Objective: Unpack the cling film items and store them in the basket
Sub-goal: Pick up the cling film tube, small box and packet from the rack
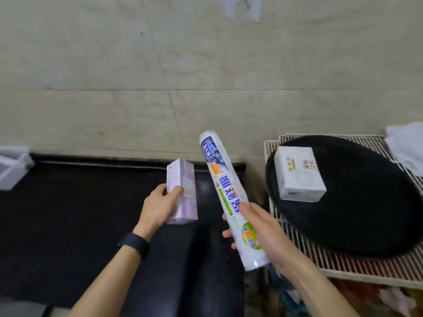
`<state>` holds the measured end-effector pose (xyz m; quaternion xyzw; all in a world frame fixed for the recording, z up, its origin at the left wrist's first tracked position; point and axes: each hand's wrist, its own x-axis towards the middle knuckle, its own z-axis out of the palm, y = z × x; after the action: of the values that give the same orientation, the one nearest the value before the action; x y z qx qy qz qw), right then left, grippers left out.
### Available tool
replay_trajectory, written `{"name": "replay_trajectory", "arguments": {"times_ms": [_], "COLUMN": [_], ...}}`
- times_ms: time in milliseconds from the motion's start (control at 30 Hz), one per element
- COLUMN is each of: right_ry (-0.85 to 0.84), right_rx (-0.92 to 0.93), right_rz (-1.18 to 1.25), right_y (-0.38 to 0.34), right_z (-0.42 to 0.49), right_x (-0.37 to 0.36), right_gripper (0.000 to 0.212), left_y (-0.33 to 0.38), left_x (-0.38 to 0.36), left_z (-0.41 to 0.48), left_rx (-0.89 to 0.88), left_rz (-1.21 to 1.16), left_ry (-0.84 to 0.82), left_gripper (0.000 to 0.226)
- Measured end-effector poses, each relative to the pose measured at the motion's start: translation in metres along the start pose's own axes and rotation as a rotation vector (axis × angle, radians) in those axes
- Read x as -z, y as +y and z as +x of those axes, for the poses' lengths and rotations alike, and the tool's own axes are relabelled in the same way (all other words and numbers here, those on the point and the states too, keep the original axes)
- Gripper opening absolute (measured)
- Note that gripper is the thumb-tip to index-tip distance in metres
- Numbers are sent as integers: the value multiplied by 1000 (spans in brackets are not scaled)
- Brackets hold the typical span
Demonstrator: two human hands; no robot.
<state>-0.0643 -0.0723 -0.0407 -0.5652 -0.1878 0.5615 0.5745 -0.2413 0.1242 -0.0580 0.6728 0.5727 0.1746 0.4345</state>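
Centre frame, over the black counter (68,213): the right hand (263,232) grips a printed roll (231,193) round its lower half, thumb across the top, fingertips (226,234) curling out on the roll's left side. The roll's long axis runs from lower right up to upper left, its far end tipped toward the tiled wall.

Just left of it, apart from the roll, the left hand (158,207) holds a pale purple box (183,191) by its near half, thumb pinched on the top face. That box lies lengthwise, pointing away from the person. A black wristband (135,244) sits on the left wrist.

Right of frame, a black oval container (366,202), probably the basket, rests on a wire rack (343,266). It lies to the right of both hands; the right hand is nearer. Judgement: the roll likely goes in with a swing to the right, laid along the oval's length.

Count:
- one roll
- one purple box
- one white box (298,175), already on the black container
- one black container
- one rack
- one clear plastic tub (11,165), left edge
- one white cloth (407,147), right edge
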Motion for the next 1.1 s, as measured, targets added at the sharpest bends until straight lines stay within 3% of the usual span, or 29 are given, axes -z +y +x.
{"name": "replay_trajectory", "arguments": {"times_ms": [200,367,533,667,767,867,900,1000,1100], "right_ry": [61,118,65,34,160,319,363,348,195], "right_rx": [-278,-394,-394,-361,-202,-187,-148,51,-20], "right_rz": [-193,-253,-304,-509,-849,-960,-986,-1139,-1230], "right_y": [139,216,240,251,264,270,271,268,260], "right_z": [65,99,126,136,128,116,113,108,107], "right_x": [-78,-120,-164,-189,-198,-198,-195,-187,-183], "right_gripper": [29,24,22,34,43,69,70,44,49], "left_y": [-137,-207,-233,-245,-254,-256,-256,-254,-251], "left_x": [23,29,41,54,57,57,56,53,49], "left_z": [8,16,32,35,31,28,27,20,13], "left_rx": [277,347,362,361,330,305,298,276,262], "left_rz": [184,315,318,367,363,343,347,376,366], "left_ry": [-94,-145,-141,-155,-179,-192,-200,-216,-190], "left_gripper": [57,53,62,67,68,70,70,71,73]}}
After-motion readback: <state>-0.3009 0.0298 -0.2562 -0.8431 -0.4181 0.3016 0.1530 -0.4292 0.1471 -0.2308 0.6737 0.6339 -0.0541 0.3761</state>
